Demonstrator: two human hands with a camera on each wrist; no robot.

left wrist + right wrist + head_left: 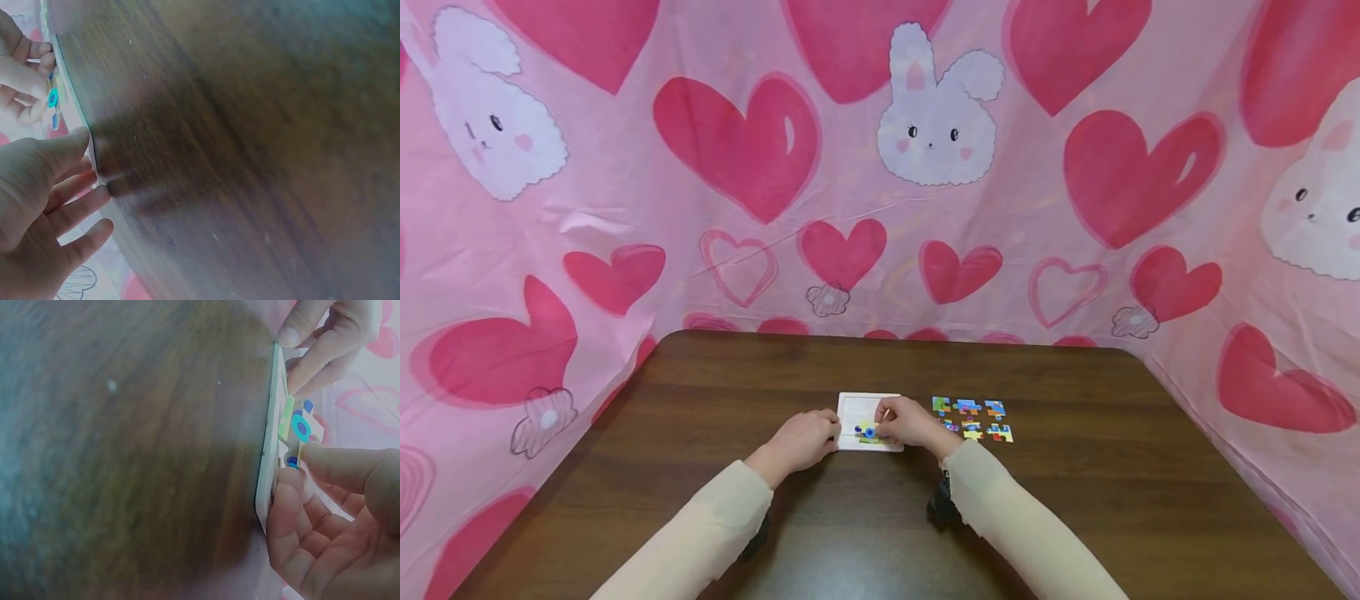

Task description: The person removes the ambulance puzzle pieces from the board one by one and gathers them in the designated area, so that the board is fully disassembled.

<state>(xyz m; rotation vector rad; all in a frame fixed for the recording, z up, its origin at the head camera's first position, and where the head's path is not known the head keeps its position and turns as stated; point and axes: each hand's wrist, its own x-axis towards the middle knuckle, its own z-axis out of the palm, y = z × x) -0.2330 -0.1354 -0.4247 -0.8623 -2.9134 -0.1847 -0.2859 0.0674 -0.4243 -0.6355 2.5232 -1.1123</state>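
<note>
A white puzzle tray lies flat on the table. At its left side my left hand grips the near corner, thumb on the near edge and fingers along the side. Over the tray's lower part, my right hand pinches a puzzle piece with a blue ring on it between thumb and fingers. That piece stands tilted above the tray in the right wrist view. Under it, a green strip shows inside the tray's near edge; whether it is a separate piece I cannot tell.
Several loose puzzle pieces lie in two rows just right of the tray, partly behind the right hand. The brown wooden table has a rounded far edge. A pink cloth with hearts and rabbits hangs behind and at both sides.
</note>
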